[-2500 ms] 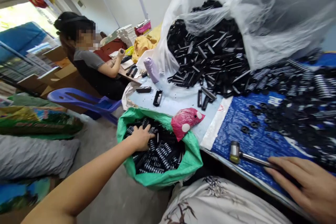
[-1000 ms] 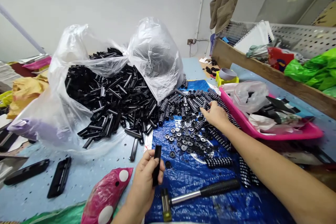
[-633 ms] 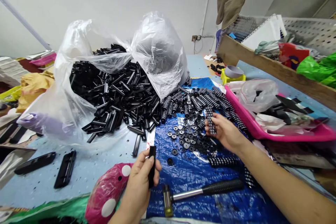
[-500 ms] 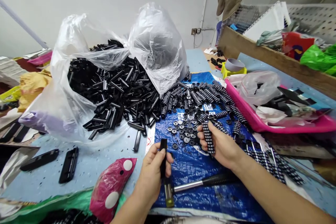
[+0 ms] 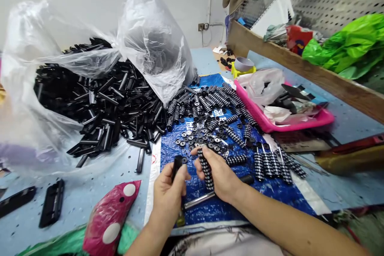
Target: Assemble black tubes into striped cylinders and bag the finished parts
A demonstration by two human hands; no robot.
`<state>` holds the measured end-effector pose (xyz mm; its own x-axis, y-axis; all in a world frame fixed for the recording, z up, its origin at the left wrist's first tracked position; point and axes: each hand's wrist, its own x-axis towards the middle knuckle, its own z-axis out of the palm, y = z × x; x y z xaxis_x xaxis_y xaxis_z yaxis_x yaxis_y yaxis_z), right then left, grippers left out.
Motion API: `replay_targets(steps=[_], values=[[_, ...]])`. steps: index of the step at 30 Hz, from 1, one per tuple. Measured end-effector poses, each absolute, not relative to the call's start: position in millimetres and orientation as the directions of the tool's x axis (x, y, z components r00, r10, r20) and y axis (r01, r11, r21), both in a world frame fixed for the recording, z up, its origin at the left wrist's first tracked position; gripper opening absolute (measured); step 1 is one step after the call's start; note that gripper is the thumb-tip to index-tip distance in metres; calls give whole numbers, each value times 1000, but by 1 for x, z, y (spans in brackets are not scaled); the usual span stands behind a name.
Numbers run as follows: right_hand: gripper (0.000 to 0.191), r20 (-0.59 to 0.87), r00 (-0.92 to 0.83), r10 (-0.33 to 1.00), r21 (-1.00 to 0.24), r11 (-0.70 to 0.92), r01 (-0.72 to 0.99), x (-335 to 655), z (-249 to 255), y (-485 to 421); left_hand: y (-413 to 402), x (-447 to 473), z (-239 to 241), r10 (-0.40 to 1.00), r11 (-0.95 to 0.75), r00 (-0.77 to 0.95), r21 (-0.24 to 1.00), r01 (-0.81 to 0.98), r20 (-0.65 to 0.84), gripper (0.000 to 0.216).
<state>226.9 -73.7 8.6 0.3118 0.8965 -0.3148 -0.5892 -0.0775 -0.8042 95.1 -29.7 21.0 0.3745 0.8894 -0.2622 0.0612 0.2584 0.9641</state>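
My left hand (image 5: 168, 192) is closed round a short black plastic bar (image 5: 177, 165) held upright above the blue sheet (image 5: 237, 196). My right hand (image 5: 219, 174) is closed on a black-and-white ribbed roller (image 5: 205, 168), held close beside the bar. A hammer (image 5: 207, 197) with a black grip lies on the sheet just under both hands. Loose black washers (image 5: 195, 140) and more ribbed rollers (image 5: 210, 102) are scattered beyond my fingers.
A clear plastic bag (image 5: 90, 68) spills black bars (image 5: 105, 104) at the left. A pink tray (image 5: 288, 122) with scraps sits at the right, a wooden ledge (image 5: 300, 68) behind it. A pink spotted pouch (image 5: 111, 216) and flat black parts (image 5: 52, 208) lie near the front left.
My left hand left the green bag and now holds a black bar. My right hand picked a ribbed roller from the pile and brought it back beside the bar.
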Motion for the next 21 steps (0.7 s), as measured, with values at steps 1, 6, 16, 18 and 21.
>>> replay_targets(steps=[1, 6, 16, 18, 21], values=[[51, -309, 335, 890, -798, -51, -600, 223, 8, -75, -33, 100, 21, 894, 226, 382, 972, 67, -234, 25], [50, -219, 326, 920, -890, -52, -453, 219, 1, -88, -43, 111, 17, 868, 164, 465, 985, 58, -172, 20], [99, 592, -101, 799, -569, 503, 650, 252, -14, -119, -47, 81, 29, 797, 354, 510, 934, 41, -324, 45], [102, 613, -92, 785, -538, 500, 679, 248, -10, -119, -50, 82, 27, 836, 337, 449, 941, 31, -315, 53], [101, 648, -116, 753, -479, 520, 707, 241, -7, -119, -55, 83, 25, 879, 268, 400, 963, 31, -258, 54]])
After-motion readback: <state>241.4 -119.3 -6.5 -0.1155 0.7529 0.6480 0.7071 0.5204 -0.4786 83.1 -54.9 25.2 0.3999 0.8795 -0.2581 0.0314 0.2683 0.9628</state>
